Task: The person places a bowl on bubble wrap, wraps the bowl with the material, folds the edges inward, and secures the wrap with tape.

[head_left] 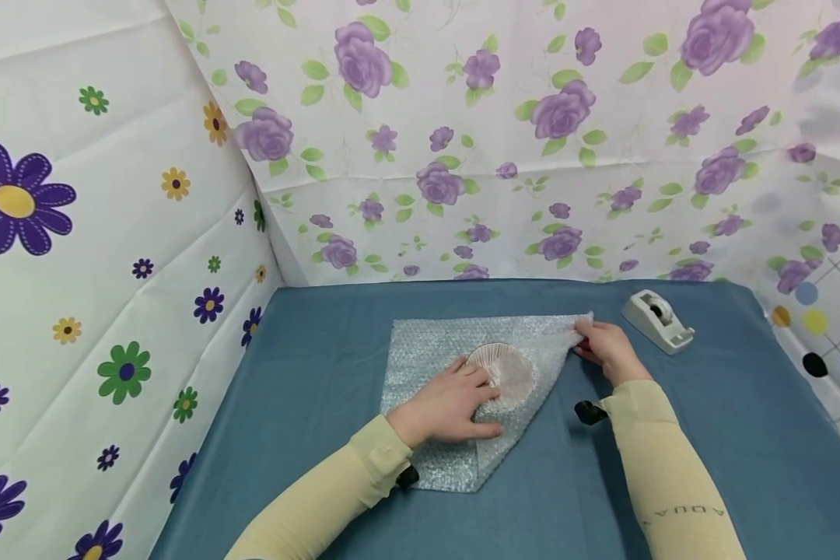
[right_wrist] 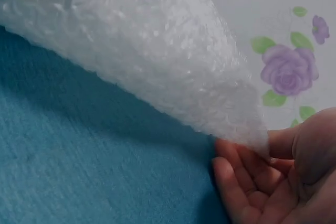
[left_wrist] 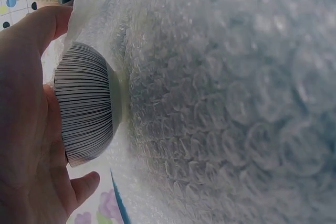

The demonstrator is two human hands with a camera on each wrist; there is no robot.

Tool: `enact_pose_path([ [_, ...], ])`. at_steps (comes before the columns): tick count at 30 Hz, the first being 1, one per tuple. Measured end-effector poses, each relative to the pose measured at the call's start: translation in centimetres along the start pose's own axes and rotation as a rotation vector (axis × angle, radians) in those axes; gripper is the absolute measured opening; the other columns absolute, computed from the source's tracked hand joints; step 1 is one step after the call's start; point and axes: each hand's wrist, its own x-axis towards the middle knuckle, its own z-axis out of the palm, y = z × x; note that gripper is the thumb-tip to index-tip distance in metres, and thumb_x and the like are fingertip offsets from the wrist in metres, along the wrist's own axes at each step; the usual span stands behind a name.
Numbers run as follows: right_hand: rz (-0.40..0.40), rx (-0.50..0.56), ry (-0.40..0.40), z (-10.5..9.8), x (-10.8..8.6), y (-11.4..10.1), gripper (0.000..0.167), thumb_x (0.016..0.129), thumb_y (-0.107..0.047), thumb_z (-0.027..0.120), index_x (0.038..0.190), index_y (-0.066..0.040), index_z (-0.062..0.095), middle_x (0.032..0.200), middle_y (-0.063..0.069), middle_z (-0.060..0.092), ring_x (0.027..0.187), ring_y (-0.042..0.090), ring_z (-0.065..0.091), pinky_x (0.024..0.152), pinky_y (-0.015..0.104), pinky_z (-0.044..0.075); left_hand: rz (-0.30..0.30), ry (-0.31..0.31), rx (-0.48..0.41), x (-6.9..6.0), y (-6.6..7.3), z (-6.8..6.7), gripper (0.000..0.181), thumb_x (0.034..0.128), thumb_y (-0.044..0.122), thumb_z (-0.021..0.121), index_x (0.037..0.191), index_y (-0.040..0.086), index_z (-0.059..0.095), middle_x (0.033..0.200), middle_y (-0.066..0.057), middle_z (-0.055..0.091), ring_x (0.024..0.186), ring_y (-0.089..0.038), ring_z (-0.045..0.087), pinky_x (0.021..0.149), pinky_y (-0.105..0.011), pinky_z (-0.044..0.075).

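A small bowl [head_left: 488, 355] with thin dark stripes stands on a sheet of bubble wrap [head_left: 416, 350]. In the left wrist view the striped side of the bowl [left_wrist: 86, 106] shows, its foot against the wrap. My left hand [head_left: 455, 400] lies spread over the bowl, fingers mostly straight, thumb apart. At the sheet's right, my right hand [head_left: 607, 351] pinches a corner of the wrap, which slants in a flap across the bowl's right part. The right wrist view shows that corner of bubble wrap [right_wrist: 184, 72] between thumb and fingers, raised off the cloth.
A white tape dispenser [head_left: 658, 320] stands at the back right, beyond my right hand. Blue cloth [head_left: 308, 389] covers the table. Flowered sheets [head_left: 406, 155] hang behind it and at the left; a dotted one [head_left: 833, 327] is at the right.
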Motion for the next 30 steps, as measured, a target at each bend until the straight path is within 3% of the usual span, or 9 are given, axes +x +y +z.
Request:
enact_pose_path([
  [4, 0.001, 0.017, 0.003, 0.0, 0.2, 0.5, 0.072, 0.115, -0.045, 0.047, 0.166, 0.003, 0.032, 0.139, 0.01, 0.057, 0.095, -0.002, 0.063, 0.101, 0.028, 0.055, -0.002, -0.017, 0.007, 0.0, 0.1, -0.1, 0.063, 0.1063, 0.068, 0.05, 0.148, 0.025, 0.065, 0.136, 0.002, 0.06, 0.133, -0.017, 0.053, 0.129, -0.053, 0.024],
  [7, 0.001, -0.008, 0.004, 0.2, 0.1, 0.6, 0.094, 0.106, -0.063, 0.054, 0.17, -0.001, 0.023, 0.158, 0.019, 0.049, 0.122, 0.015, 0.063, 0.112, 0.036, 0.049, -0.002, -0.016, 0.001, -0.1, 0.2, -0.1, 0.063, 0.1062, 0.068, 0.051, 0.149, 0.024, 0.064, 0.135, 0.002, 0.06, 0.132, -0.017, 0.053, 0.128, -0.053, 0.025],
  [9, 0.001, -0.04, 0.003, 0.3, 0.1, 0.4, 0.109, 0.099, -0.072, 0.06, 0.171, -0.002, 0.017, 0.167, 0.021, 0.038, 0.14, 0.025, 0.054, 0.118, 0.041, 0.044, -0.004, -0.011, -0.002, 0.0, 0.2, 0.0, 0.063, 0.1061, 0.067, 0.052, 0.15, 0.024, 0.064, 0.135, 0.002, 0.06, 0.132, -0.017, 0.054, 0.128, -0.053, 0.025],
  [11, -0.006, -0.074, 0.01, 0.6, 0.2, 0.3, 0.115, 0.096, -0.073, 0.065, 0.171, 0.0, 0.017, 0.17, 0.022, 0.034, 0.147, 0.031, 0.047, 0.12, 0.044, 0.041, -0.007, -0.006, -0.004, 0.0, 0.1, 0.0, 0.062, 0.106, 0.067, 0.052, 0.15, 0.024, 0.064, 0.134, 0.002, 0.06, 0.132, -0.017, 0.054, 0.128, -0.053, 0.025],
  [17, -0.038, -0.181, 0.027, 1.0, 0.4, 0.3, 0.095, 0.103, -0.06, 0.063, 0.165, 0.004, 0.033, 0.163, 0.025, 0.042, 0.136, 0.031, 0.053, 0.115, 0.043, 0.046, -0.013, 0.005, -0.01, 0.0, 0.0, 0.0, 0.063, 0.106, 0.068, 0.052, 0.149, 0.024, 0.065, 0.134, 0.002, 0.06, 0.132, -0.018, 0.054, 0.128, -0.052, 0.026],
  [23, -0.048, -0.139, 0.013, 0.7, 0.3, 0.5, 0.102, 0.101, -0.066, 0.062, 0.166, 0.005, 0.028, 0.162, 0.023, 0.044, 0.135, 0.026, 0.056, 0.116, 0.042, 0.046, -0.015, 0.001, -0.008, 0.0, 0.0, -0.1, 0.063, 0.106, 0.068, 0.052, 0.149, 0.024, 0.065, 0.134, 0.002, 0.06, 0.132, -0.018, 0.053, 0.128, -0.052, 0.025],
  [30, -0.073, -0.131, -0.001, 0.7, 0.2, 0.9, 0.082, 0.106, -0.055, 0.061, 0.16, 0.003, 0.042, 0.16, 0.022, 0.046, 0.132, 0.023, 0.057, 0.116, 0.042, 0.046, -0.014, 0.008, -0.023, -0.1, 0.1, -0.1, 0.061, 0.106, 0.066, 0.054, 0.148, 0.023, 0.066, 0.134, 0.002, 0.061, 0.13, -0.018, 0.054, 0.128, -0.052, 0.026],
])
